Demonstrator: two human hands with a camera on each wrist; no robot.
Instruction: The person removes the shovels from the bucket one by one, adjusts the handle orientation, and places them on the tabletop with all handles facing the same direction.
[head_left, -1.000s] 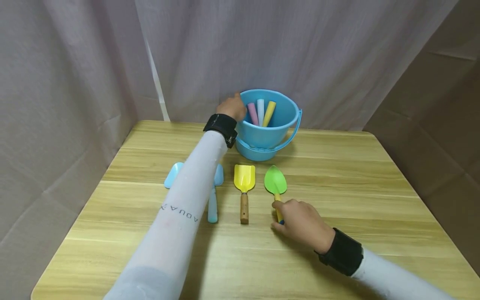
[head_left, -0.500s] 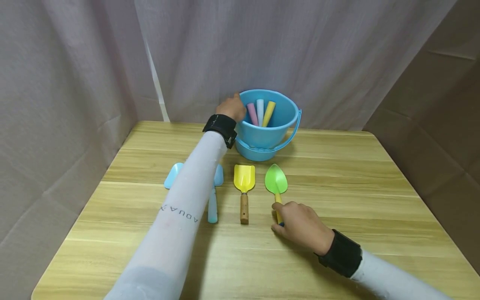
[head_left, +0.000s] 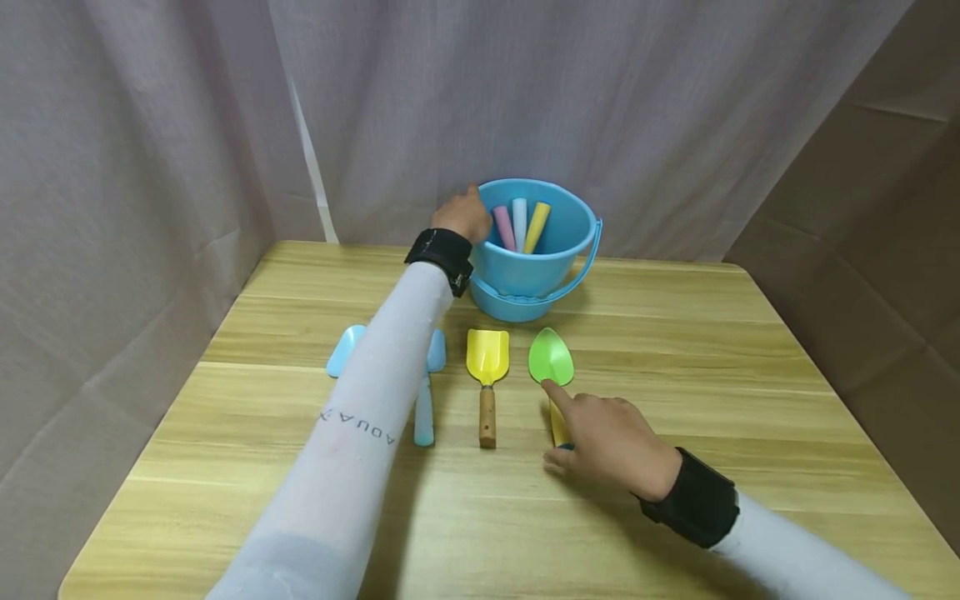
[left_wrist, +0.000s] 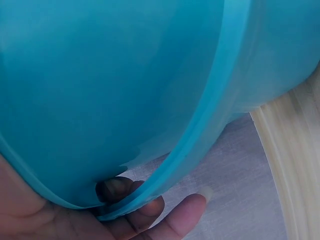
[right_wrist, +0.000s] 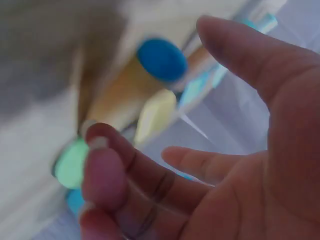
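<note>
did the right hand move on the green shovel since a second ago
Yes. The right hand slid slightly right along the table edge, and its forefinger now stretches up the handle toward the green shovel blade.

Head view high over the table [head_left: 675, 350]; wrist views close, both sharing its bucket [head_left: 536, 250].

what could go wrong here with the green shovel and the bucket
1. The right hand lies over the green shovel handle with its fingers loose, not clearly gripping; a lift could let it slip.
2. The yellow shovel lies close beside it and may get knocked.
3. The left hand holds the blue bucket by its rim; a pull could tip it and spill the sticks.
</note>
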